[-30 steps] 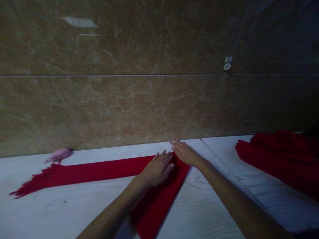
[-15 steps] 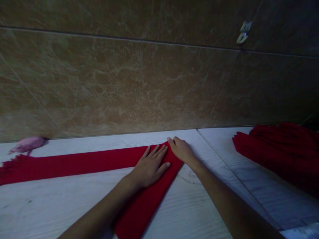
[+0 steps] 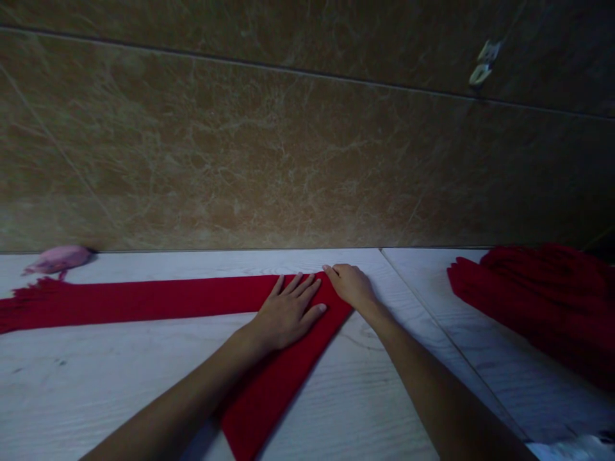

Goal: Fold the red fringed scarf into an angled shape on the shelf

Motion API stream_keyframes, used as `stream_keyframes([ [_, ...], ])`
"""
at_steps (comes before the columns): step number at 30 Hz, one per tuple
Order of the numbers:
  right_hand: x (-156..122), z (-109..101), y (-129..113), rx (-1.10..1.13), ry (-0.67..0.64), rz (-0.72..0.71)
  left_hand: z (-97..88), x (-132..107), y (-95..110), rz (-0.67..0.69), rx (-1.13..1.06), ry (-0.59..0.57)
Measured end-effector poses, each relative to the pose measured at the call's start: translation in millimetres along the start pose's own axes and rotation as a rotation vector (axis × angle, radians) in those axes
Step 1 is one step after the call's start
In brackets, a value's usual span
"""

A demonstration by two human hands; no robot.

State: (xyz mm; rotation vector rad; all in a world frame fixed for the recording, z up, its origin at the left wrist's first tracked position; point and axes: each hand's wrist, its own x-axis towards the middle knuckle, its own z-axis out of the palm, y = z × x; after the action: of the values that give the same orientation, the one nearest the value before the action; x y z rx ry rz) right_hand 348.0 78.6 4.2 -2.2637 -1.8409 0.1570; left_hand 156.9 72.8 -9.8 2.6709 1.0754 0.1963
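Note:
A red scarf (image 3: 158,301) with a fringed left end lies flat on the pale wood-look floor. It bends at a folded corner near the wall, and its other stretch slants down toward me. My left hand (image 3: 286,314) rests palm down on the scarf just left of that corner, fingers spread. At the corner itself, my right hand (image 3: 350,283) has its fingers curled round the folded edge, with the thumb on top. The undersides of the right fingers are hidden.
A brown marbled tile wall (image 3: 269,153) rises behind the scarf. At the right lies a heap of red cloth (image 3: 538,301). A small pink pouch-like thing (image 3: 65,257) sits by the wall at the far left. A metal fitting (image 3: 484,63) is on the wall.
The view has tilted slightly, so the scarf's left end appears higher. Both hands stay almost in the same place on the scarf.

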Motion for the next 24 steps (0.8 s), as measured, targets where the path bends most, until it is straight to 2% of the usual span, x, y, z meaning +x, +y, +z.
stream_keyframes([
  [8,3.7,4.5,0.0,-0.033,0.022,0.050,0.9,-0.6,-0.5,0.011,-0.017,0.008],
  [15,0.5,-4.0,10.5,-0.040,0.159,0.060,3.5,-1.2,2.1,-0.005,-0.007,0.037],
  [18,-3.3,-9.2,12.0,-0.037,0.204,-0.053,3.8,-0.6,3.2,-0.011,0.013,0.029],
  [20,-6.7,-6.0,7.2,-0.032,0.209,-0.193,4.0,0.4,3.7,-0.002,0.016,0.031],
  [22,-10.1,2.2,-0.1,-0.027,0.136,-0.322,4.6,1.6,3.9,0.010,0.016,0.042],
  [24,-12.3,11.9,-6.1,-0.031,0.027,-0.373,5.2,2.1,3.4,0.015,0.023,0.050],
])
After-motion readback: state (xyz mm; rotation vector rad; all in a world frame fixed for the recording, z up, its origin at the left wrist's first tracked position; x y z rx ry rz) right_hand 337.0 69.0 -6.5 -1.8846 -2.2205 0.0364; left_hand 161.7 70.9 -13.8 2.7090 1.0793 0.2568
